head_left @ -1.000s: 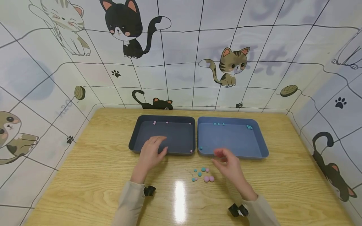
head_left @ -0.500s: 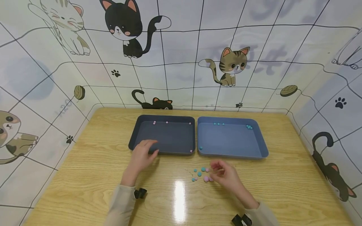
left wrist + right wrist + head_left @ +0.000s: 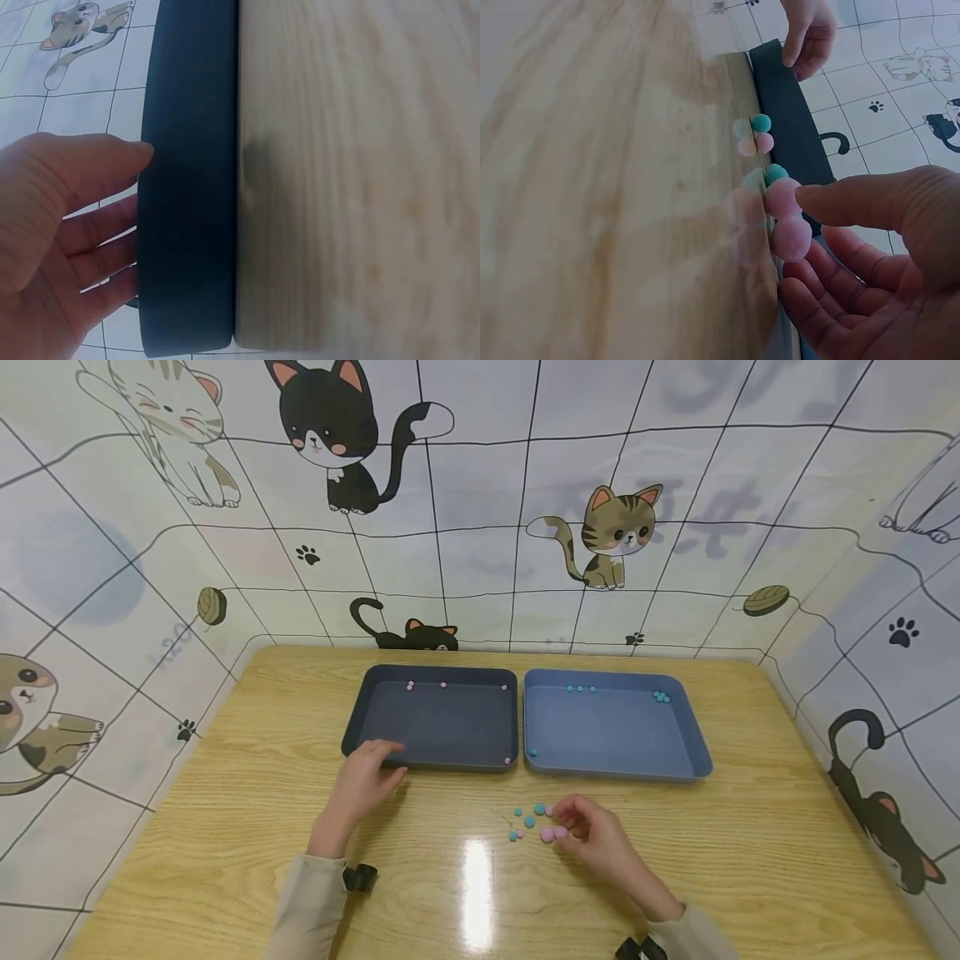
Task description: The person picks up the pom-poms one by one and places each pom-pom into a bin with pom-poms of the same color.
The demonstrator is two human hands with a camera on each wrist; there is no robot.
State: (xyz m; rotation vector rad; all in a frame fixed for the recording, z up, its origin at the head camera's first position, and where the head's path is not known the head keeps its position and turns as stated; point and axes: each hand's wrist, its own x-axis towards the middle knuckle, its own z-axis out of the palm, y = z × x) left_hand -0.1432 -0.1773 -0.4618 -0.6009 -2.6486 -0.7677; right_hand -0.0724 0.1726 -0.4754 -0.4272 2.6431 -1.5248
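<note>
My right hand (image 3: pixel 602 843) is at the right side of a small cluster of pom-poms on the table, fingers curved and thumb apart from them. Its fingertips are right at a large pink pom-pom (image 3: pixel 561 832), which has another large pink pom-pom (image 3: pixel 547 834) beside it. In the right wrist view the lower pink pom-pom (image 3: pixel 791 238) shows between thumb and fingers. Several teal pom-poms (image 3: pixel 529 822) and smaller pink ones lie close by. My left hand (image 3: pixel 360 783) is at the near left corner of a dark tray (image 3: pixel 442 727), fingers loosely bent over the rim, holding nothing.
A blue tray (image 3: pixel 611 727) stands right of the dark one, with several teal pom-poms (image 3: pixel 662 697) inside. Several small pink pom-poms (image 3: pixel 443 685) lie in the dark tray. Behind the wooden table (image 3: pixel 225 860) hangs a cat-patterned backdrop (image 3: pixel 480 552).
My right hand has come down from the blue tray's near edge to the pink pom-poms. The left hand has drawn back and left, from over the dark tray to its near corner.
</note>
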